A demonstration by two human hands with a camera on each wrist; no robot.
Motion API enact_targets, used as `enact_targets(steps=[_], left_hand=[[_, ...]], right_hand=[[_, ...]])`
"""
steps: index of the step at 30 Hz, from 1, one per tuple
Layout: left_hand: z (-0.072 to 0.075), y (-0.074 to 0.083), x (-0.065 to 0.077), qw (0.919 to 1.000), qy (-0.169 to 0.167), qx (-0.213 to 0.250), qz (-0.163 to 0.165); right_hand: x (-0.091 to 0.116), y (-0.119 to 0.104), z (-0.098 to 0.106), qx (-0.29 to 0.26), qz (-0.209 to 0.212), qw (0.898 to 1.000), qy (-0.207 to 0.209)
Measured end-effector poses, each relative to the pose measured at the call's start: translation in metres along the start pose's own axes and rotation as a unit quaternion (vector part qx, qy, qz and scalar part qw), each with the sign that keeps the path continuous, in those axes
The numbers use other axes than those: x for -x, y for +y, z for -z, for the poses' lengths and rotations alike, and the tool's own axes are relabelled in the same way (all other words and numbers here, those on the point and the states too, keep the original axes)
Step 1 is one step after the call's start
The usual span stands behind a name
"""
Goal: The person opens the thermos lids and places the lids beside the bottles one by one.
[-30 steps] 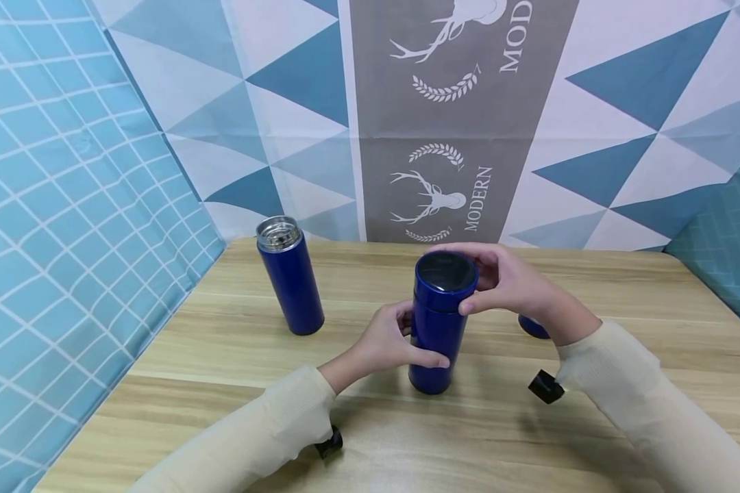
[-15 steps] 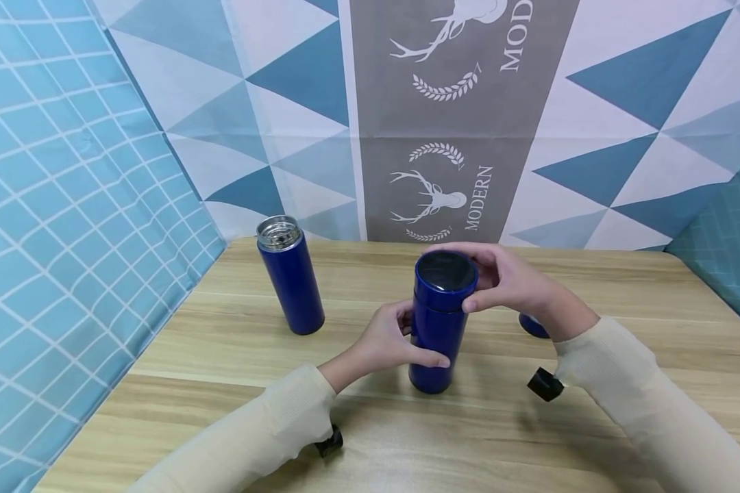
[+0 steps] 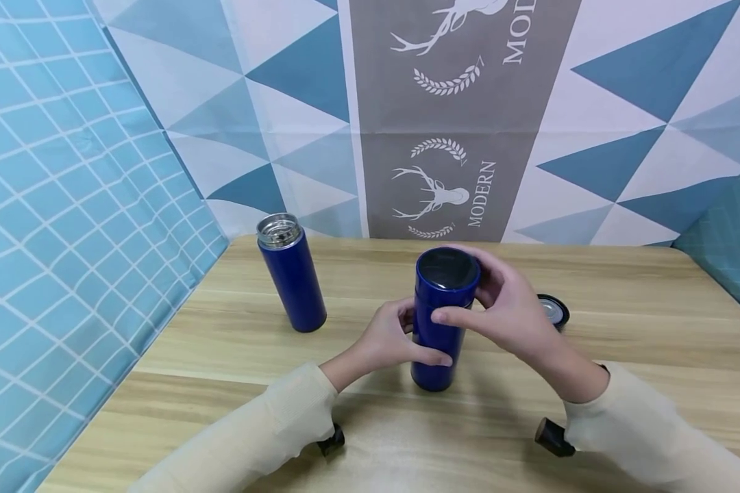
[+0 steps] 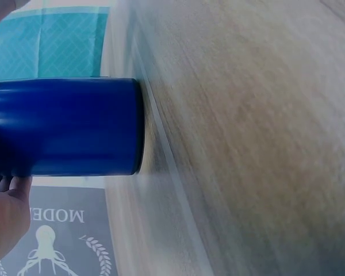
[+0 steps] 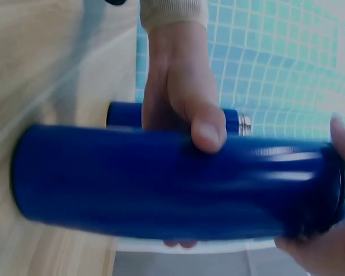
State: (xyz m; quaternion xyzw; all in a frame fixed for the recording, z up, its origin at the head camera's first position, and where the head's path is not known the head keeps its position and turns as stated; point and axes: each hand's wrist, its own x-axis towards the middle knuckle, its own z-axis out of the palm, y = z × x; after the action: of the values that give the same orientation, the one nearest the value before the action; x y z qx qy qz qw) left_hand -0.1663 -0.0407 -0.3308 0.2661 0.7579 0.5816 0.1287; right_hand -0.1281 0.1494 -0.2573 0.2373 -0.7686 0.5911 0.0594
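A dark blue thermos point(image 3: 432, 337) stands on the table in the middle of the head view, its lid point(image 3: 447, 268) on top with a glossy black face. My left hand point(image 3: 384, 340) grips the lower body, thumb across the front. Around the lid curl the fingers of my right hand point(image 3: 513, 309), its thumb lying over the front near the lid's lower edge. In the right wrist view the thermos point(image 5: 132, 181) crosses the picture, with the left thumb pressed on its side. Its base point(image 4: 135, 126) is at the tabletop in the left wrist view.
A second blue thermos point(image 3: 292, 284) stands lidless at the back left, its steel mouth exposed. Partly behind my right hand, a loose lid point(image 3: 555, 312) lies on the wooden table point(image 3: 358, 424). Patterned cloth covers the back wall point(image 3: 432, 116).
My right hand has turned around the lid, its thumb sliding left across the front and its wrist coming nearer. More of the loose lid now shows. The left hand stays on the body.
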Motion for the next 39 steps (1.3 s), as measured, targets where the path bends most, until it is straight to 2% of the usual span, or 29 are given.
enact_targets(steps=[4, 8, 21, 30, 39], left_hand=[[0.000, 0.000, 0.000, 1.0000, -0.001, 0.003, 0.002], [0.000, -0.001, 0.000, 1.0000, -0.005, 0.003, -0.001], [0.001, -0.001, 0.000, 1.0000, -0.009, 0.002, -0.002], [0.000, -0.001, 0.000, 1.0000, -0.003, 0.001, 0.006], [0.001, -0.002, 0.000, 1.0000, -0.005, -0.006, 0.004]], right_hand=[[0.003, -0.004, -0.006, 0.006, -0.003, 0.999, 0.039], [0.003, -0.003, -0.005, 0.013, 0.003, 0.999, 0.037], [-0.005, 0.004, 0.009, 0.003, 0.021, 0.999, -0.043], [-0.010, 0.009, 0.017, -0.007, 0.022, 0.996, -0.083], [-0.017, 0.015, 0.024, -0.051, 0.036, 0.990, -0.125]])
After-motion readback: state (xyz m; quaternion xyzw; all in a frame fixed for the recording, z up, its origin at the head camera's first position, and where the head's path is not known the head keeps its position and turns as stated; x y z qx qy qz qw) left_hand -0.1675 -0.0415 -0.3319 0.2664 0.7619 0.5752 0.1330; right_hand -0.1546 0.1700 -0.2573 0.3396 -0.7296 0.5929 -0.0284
